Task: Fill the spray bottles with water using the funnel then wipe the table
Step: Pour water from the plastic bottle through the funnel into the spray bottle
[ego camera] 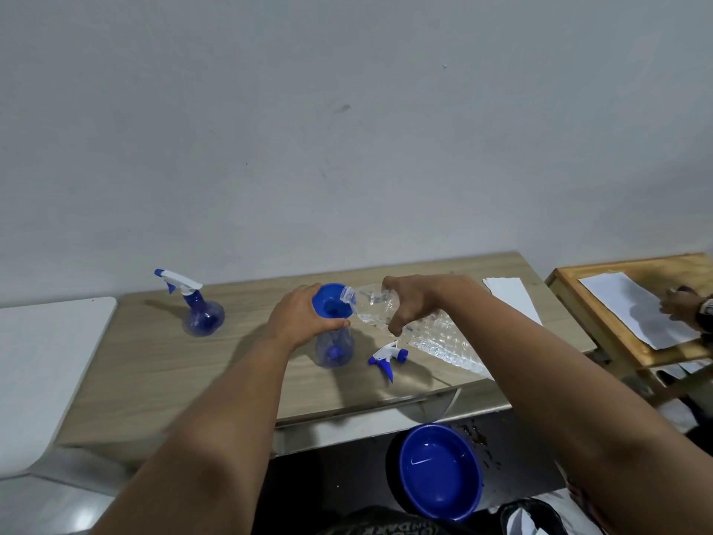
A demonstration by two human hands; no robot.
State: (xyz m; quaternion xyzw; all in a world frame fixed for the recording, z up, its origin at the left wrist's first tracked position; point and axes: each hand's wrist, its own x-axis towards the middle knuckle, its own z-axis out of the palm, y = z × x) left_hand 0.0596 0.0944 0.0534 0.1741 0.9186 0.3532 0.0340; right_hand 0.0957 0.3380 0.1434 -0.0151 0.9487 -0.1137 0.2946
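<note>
Head view: my left hand (299, 316) grips the funnel (331, 301); my right hand (414, 301) clamps the thin, crushable bottle (389, 308) near its neck.

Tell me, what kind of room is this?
Probably a plain workroom or classroom, not a kitchen. There is a bare grey wall, a wooden table against it, and a second desk with white paper where someone else's hand works.
</note>
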